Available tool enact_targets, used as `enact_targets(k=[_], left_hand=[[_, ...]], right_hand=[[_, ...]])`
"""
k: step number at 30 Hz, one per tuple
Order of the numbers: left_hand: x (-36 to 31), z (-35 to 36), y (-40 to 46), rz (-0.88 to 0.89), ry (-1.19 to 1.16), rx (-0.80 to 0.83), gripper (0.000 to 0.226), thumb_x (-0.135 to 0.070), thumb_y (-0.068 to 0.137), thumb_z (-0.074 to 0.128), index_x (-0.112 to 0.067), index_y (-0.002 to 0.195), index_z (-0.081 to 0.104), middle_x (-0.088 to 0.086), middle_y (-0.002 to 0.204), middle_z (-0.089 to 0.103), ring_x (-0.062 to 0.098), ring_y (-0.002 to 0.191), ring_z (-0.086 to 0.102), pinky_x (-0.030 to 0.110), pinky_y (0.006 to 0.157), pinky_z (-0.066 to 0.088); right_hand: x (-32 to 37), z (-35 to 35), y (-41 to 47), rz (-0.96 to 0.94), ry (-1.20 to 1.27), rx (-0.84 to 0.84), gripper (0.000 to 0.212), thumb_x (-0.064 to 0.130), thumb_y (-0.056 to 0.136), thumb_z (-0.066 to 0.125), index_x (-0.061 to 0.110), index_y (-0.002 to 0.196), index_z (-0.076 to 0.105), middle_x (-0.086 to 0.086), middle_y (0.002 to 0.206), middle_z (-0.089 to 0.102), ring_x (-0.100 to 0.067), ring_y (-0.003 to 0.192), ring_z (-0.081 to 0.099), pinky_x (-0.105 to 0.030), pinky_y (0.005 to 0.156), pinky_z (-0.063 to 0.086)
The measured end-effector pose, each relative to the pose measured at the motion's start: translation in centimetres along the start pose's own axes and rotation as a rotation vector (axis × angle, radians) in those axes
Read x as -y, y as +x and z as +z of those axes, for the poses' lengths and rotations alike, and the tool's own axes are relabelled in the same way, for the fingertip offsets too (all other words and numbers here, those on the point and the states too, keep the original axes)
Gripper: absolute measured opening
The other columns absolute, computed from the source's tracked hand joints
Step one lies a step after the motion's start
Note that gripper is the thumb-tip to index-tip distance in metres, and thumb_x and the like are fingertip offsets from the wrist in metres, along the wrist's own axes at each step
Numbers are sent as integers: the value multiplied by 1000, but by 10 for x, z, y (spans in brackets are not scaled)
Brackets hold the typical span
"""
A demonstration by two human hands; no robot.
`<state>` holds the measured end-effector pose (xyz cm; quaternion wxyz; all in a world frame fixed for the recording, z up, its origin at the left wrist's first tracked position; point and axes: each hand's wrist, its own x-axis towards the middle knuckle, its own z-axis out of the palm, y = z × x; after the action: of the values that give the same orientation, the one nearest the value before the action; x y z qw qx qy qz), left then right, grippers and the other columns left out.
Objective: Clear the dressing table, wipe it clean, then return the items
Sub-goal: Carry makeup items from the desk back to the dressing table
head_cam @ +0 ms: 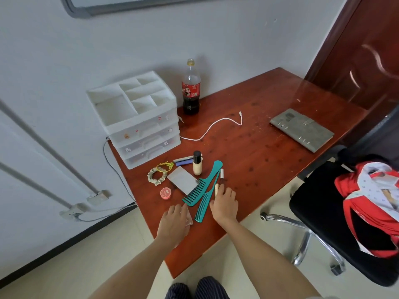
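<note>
Cream-tipped slim tube (216, 189) sits pinched under the right hand (223, 203) fingers, left hand (173, 223) curled on a clear glassy item (189, 221) at seven o'clock of the teal plastic combs (203, 188) on the reddish wooden table (269, 147); lifting each straight up avoids snagging them.

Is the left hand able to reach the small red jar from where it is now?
Probably yes: the left hand lies just below the red jar, with bare table between them.
</note>
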<state>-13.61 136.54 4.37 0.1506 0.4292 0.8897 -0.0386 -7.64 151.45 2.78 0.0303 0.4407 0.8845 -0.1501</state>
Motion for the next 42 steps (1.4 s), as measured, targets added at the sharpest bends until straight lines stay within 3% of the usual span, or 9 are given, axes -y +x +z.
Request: enact_targets(k=[9,13,16,19,22,26,30,34,42], left_hand=[[1,-13,17,-21,-49,1,72,-50,80,59,-18,138,30,1,131,44,17,111,46,23,83,45],[2,-16,22,-25,-71,9,68,-54,76,60,-19,131,39,-1,121,47,14,99,48,18,66,44],[4,-25,27,-17,-166,-43,68,-51,75,63,-21,131,39,-2,123,47,15,103,46,17,65,47],[8,-39,28,-5,-231,-121,64,-48,78,61,-19,130,38,1,126,45,15,110,43,19,72,49],[18,-52,26,-75,-282,-198,68,-47,77,62,-17,133,35,3,129,47,18,115,43,23,80,46],[50,-69,7,-176,-295,-313,71,-47,76,62,-13,132,36,5,126,50,23,112,49,31,85,45],[108,-77,-38,-345,-357,-416,58,-38,70,65,-6,114,43,8,109,52,27,102,52,32,76,45],[180,-69,-113,-529,-301,-473,53,-37,74,65,-7,112,43,8,109,53,26,100,53,32,76,44],[329,-23,-339,-943,-225,-549,46,-38,76,61,-12,110,45,1,105,55,21,97,53,30,74,43]], right_hand=[[10,-11,28,293,118,120,48,45,85,61,13,117,45,-6,119,57,-24,108,56,-38,88,42],[7,-13,31,329,163,142,32,33,93,53,12,116,53,-6,116,62,-26,105,60,-36,86,45],[7,-17,23,309,204,58,26,28,96,48,11,116,49,-8,114,62,-27,103,61,-35,80,47],[6,-18,12,174,288,-61,21,25,96,49,11,111,47,-6,105,61,-23,94,63,-29,68,46],[13,-19,2,-94,284,-87,17,24,94,52,12,105,47,-1,94,59,-16,87,63,-19,61,42],[56,-25,-6,-348,218,-64,18,25,95,51,11,106,49,-3,94,62,-17,87,64,-24,66,47],[134,-26,-22,-523,219,-36,22,25,94,50,8,110,51,-7,99,65,-26,93,63,-32,68,45],[230,-9,-72,-685,239,26,19,23,92,50,6,99,51,-12,92,65,-32,87,62,-32,60,37],[427,48,-266,-1079,231,197,15,24,91,49,10,88,48,-5,75,58,-27,67,56,-32,57,42]])
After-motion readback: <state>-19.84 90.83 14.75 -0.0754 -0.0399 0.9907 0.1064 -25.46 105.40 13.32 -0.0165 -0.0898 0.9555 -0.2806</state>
